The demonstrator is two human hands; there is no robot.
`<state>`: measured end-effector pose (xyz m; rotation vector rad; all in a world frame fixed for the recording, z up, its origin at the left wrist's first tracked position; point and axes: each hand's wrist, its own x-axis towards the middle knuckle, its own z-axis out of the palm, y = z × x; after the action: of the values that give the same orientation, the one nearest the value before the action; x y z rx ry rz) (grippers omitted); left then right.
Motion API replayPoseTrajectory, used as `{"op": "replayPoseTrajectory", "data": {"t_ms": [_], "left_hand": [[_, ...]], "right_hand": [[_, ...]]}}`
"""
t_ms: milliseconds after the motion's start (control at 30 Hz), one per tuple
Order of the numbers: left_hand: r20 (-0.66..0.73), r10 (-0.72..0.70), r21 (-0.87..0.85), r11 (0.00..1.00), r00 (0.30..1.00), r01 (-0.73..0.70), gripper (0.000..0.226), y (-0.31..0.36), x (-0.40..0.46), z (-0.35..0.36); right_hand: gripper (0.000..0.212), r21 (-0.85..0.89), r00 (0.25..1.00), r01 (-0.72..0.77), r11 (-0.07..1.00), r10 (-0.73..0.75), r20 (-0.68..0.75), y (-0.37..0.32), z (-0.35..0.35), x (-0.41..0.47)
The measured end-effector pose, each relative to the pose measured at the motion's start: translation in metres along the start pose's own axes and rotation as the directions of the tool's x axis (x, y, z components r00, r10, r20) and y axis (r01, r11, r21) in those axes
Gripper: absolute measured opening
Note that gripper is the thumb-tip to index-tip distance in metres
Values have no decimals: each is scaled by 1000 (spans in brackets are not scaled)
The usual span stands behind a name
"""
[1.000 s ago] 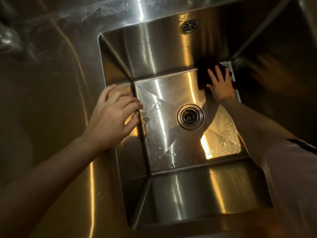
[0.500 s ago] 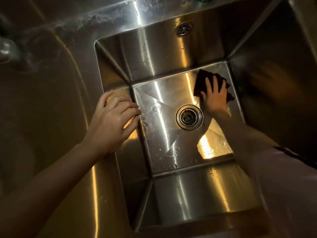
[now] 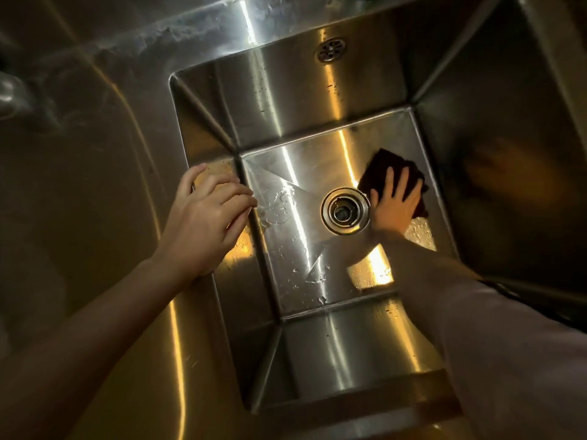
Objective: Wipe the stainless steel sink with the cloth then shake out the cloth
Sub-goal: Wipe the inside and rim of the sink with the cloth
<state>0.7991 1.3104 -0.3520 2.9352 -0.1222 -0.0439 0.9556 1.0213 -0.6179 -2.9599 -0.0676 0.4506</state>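
A deep stainless steel sink [image 3: 305,274] fills the middle of the view, its floor wet with droplets. A dark cloth [image 3: 379,171] lies flat on the sink floor just right of the drain [image 3: 344,210]. My right hand [image 3: 397,204] presses down on the cloth with fingers spread, covering its near part. My left hand [image 3: 206,217] rests on the sink's left rim, fingers curled over the edge, holding nothing.
A steel counter [image 3: 95,217] extends to the left of the sink. An overflow grille [image 3: 330,50] sits high on the back wall. A blurred metal fixture [image 3: 9,93] shows at the far left. The sink's right wall is dark.
My right hand has slid the cloth from the far right corner of the sink floor toward me, to beside the drain. My left hand stays on the rim.
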Motion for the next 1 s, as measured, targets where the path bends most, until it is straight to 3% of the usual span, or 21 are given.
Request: {"op": "replayPoseTrajectory", "data": {"t_ms": [133, 433, 567, 667, 733, 1000], "left_hand": [[1, -8, -7, 1000, 1000, 8, 34, 0, -1, -1], [-14, -6, -13, 1000, 1000, 6, 34, -2, -1, 1], [0, -4, -9, 1000, 1000, 4, 35, -3, -2, 2], [0, -4, -6, 1000, 1000, 4, 35, -3, -1, 1], [-10, -4, -6, 1000, 1000, 4, 34, -3, -1, 1], [-29, 15, -7, 1000, 999, -15, 33, -2, -2, 1]], "right_hand": [[61, 2, 1000, 8, 1000, -8, 8, 2, 5, -14], [62, -93, 988, 143, 985, -137, 66, 29, -30, 64], [58, -23, 1000, 0, 1000, -1, -21, 18, -7, 29], [55, 179, 964, -229, 957, 249, -99, -8, 18, -23], [55, 265, 939, -297, 917, 331, -96, -27, 30, -47], [59, 188, 966, -187, 964, 215, -143, 12, 23, -17]]}}
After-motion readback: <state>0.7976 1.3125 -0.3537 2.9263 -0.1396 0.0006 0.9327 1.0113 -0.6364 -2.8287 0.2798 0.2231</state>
